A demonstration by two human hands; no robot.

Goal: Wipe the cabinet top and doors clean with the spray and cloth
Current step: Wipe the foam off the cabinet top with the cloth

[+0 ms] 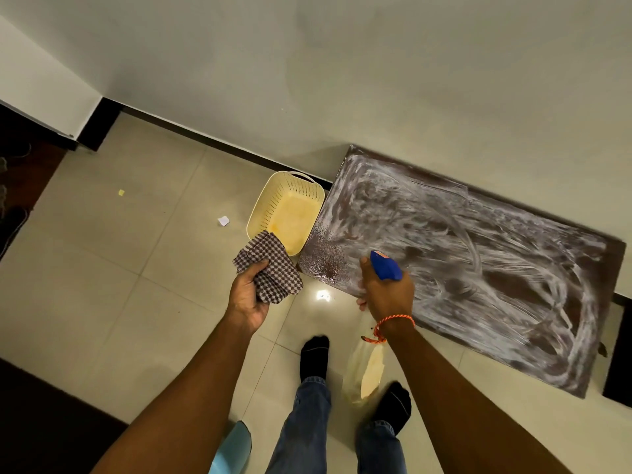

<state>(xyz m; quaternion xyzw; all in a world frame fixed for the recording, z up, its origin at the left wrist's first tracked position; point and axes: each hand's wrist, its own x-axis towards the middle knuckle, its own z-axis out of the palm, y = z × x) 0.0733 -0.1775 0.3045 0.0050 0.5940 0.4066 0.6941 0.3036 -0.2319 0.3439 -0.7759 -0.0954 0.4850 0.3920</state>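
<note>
Cabinet top (478, 254) against the wall, smeared white all over. Right hand (388, 290) fingers gripping spray bottle (385, 266), left hand (247, 295) clutching checkered cloth (270, 268). Spraying step; wiping probably comes next.

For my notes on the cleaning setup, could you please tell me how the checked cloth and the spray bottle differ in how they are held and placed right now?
The checked cloth is in the left hand, bunched and hanging over the floor tiles beside the cream basket. The spray bottle is in the right hand, its blue head over the near left corner of the smeared cabinet top. The cloth is soft and patterned; the bottle head is rigid, plain blue. Neither touches the top.
</note>
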